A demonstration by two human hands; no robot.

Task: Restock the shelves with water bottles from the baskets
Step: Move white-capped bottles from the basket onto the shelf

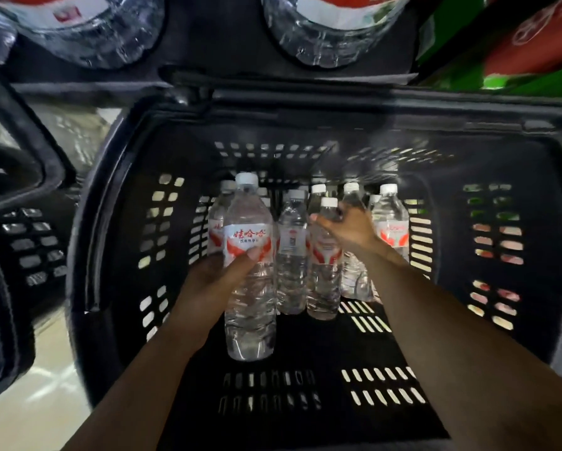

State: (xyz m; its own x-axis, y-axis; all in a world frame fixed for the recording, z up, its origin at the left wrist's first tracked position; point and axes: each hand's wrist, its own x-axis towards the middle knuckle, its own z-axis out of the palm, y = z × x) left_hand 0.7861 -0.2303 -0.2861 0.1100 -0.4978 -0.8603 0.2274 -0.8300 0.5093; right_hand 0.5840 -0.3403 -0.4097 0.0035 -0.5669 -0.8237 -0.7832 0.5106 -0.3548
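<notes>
— What holds the stock?
— A black slotted basket (322, 346). A tight bunch of water bottles (291, 255) stands upright by its far wall, white caps up, red-and-white labels.
— Anything closer?
— The nearest bottle (248, 288), just in front of the bunch. Whether its base rests on the basket bottom, I cannot tell.
— And around it?
— Pale floor (29, 411) on the left, with a second basket (29, 242). Two large bottles (87, 34) sit on the dark shelf (214, 43) beyond.

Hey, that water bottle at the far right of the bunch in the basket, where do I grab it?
Take the far-right bottle around its neck, just under the white cap, from above and the side toward the basket wall. It stands upright, neighbours crowd its other side, and that side looks free.
</notes>
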